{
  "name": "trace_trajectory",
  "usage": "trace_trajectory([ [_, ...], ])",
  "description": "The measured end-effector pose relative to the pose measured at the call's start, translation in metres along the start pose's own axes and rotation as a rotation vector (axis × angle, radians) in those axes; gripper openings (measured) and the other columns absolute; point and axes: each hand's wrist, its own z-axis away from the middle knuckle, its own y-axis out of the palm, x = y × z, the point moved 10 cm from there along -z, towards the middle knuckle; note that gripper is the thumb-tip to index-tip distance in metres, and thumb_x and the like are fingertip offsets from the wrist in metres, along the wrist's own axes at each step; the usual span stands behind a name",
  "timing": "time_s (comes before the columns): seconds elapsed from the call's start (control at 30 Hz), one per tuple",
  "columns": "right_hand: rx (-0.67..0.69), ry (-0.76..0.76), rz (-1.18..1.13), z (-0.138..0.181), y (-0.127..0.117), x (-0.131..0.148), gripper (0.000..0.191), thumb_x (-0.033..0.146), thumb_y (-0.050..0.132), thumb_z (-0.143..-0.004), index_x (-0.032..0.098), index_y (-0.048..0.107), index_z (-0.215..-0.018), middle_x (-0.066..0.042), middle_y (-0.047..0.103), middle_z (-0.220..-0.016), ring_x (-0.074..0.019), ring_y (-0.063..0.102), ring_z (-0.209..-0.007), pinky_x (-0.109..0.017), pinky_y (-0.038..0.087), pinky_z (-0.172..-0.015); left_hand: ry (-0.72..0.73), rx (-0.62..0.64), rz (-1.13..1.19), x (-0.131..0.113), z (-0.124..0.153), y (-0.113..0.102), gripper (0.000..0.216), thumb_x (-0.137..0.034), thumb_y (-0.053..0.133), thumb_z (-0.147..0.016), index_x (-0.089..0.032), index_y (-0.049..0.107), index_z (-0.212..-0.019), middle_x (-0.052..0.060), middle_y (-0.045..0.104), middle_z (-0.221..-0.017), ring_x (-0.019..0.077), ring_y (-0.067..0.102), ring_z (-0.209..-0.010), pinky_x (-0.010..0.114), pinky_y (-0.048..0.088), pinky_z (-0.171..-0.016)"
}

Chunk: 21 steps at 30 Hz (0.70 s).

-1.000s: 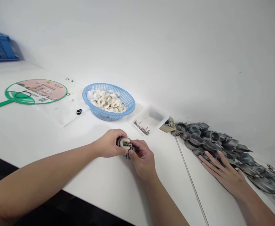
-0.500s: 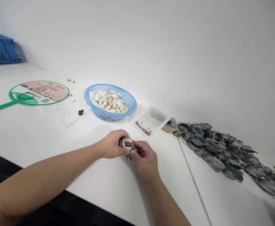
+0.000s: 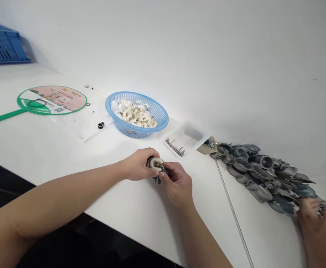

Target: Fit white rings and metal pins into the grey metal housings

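My left hand (image 3: pixel 139 163) is wrapped round a small assembly (image 3: pixel 156 166): a grey metal housing with a white ring-shaped part and brass bits on top. My right hand (image 3: pixel 177 182) is closed in a pinch on the same assembly from the right, its fingertips on the brass bits. Both hands hover just over the white table (image 3: pixel 67 156), in front of a blue basket (image 3: pixel 137 113) of white ring parts.
A clear tray (image 3: pixel 185 139) holds thin metal pins. A pile of grey metal housings (image 3: pixel 263 171) runs along the wall to the right, where another person's blurred hand (image 3: pixel 317 219) reaches. A green-rimmed fan (image 3: pixel 51 99), small black rings (image 3: pixel 101 125) and a blue crate (image 3: pixel 0 46) lie left.
The view has shifted, so everything sits slightly further right and higher. The other person's hand left the metal pile, went out of view, and is back at the lower right. My hands keep hold of the assembly.
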Motion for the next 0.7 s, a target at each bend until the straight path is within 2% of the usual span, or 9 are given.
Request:
trace_trajectory([
  [0.17,-0.061,-0.002,0.019,0.0012,-0.0022,0.0002,0.029,0.039,0.064,-0.075,0.021,0.065,-0.097,-0.006,0.054,-0.089,-0.0172,0.055,-0.072,-0.033,0.050,-0.059,-0.028,-0.010,0.016,0.0022,0.0005,0.0002,0.030,-0.028,0.062,-0.066,-0.018,0.053,-0.092,0.001,0.058,-0.086,0.0151,0.053,-0.074,0.027,0.045,-0.065],
  [0.4,0.003,0.036,-0.128,-0.0010,0.0026,-0.0043,0.026,0.034,0.070,-0.070,0.022,0.065,-0.093,-0.005,0.054,-0.089,-0.0166,0.055,-0.076,-0.031,0.049,-0.062,-0.011,0.027,0.024,0.0023,-0.0008,0.0018,0.029,-0.026,0.062,-0.066,-0.018,0.053,-0.092,0.001,0.057,-0.083,0.0150,0.053,-0.073,0.026,0.044,-0.063],
  [0.57,-0.052,0.053,-0.114,0.0015,-0.0018,-0.0057,0.028,0.033,0.070,-0.067,0.021,0.064,-0.091,-0.005,0.054,-0.090,-0.0167,0.055,-0.073,-0.032,0.049,-0.061,0.032,0.086,0.064,-0.0036,-0.0013,0.0043,0.029,-0.022,0.060,-0.065,-0.017,0.055,-0.093,0.002,0.058,-0.087,0.0153,0.053,-0.076,0.027,0.045,-0.065],
  [0.7,-0.030,0.048,-0.073,0.0030,-0.0005,0.0004,0.023,0.029,0.067,-0.069,0.020,0.064,-0.090,-0.005,0.054,-0.090,-0.0175,0.055,-0.075,-0.033,0.049,-0.063,-0.001,0.059,0.042,-0.0021,0.0007,0.0032,0.033,-0.026,0.064,-0.063,-0.018,0.053,-0.092,0.002,0.059,-0.085,0.0150,0.054,-0.072,0.026,0.045,-0.060],
])
